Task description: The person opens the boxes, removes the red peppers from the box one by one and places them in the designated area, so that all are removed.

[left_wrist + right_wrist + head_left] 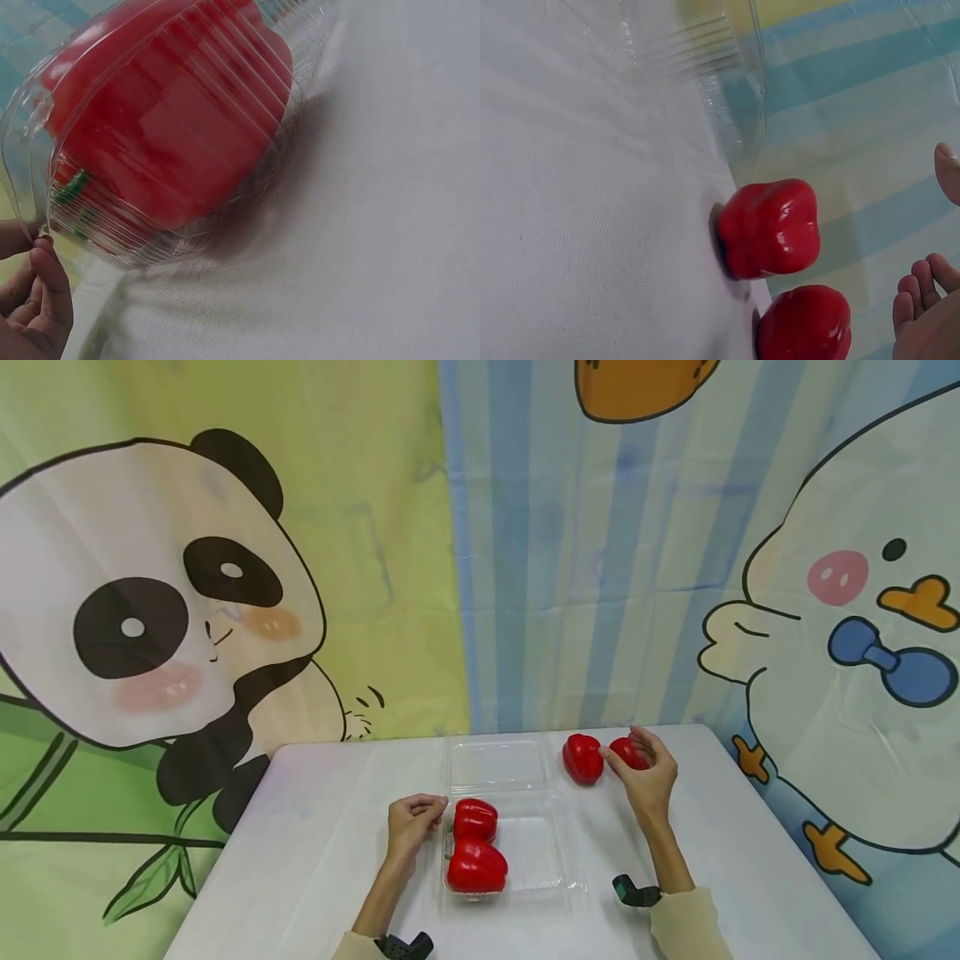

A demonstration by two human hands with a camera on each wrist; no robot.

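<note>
The left hand point(414, 828) pinches the box point(534, 852) by its rim, which should steady it. The right hand point(649, 781), fingers parted and gripping nothing, is at the rightmost pepper point(624, 750); spreading the grasp around its sides should suit slick skin. Another pepper point(582, 758) sits beside it on the white table point(330, 835); two peppers point(477, 867) lie in the box's left side. A cartoon curtain point(547, 568) hangs behind.

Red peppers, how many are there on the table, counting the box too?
4. In the clear box, the front pepper and the back pepper sit along the left side. On the table, a third pepper lies beside a fourth pepper, which the right hand partly covers.
</note>
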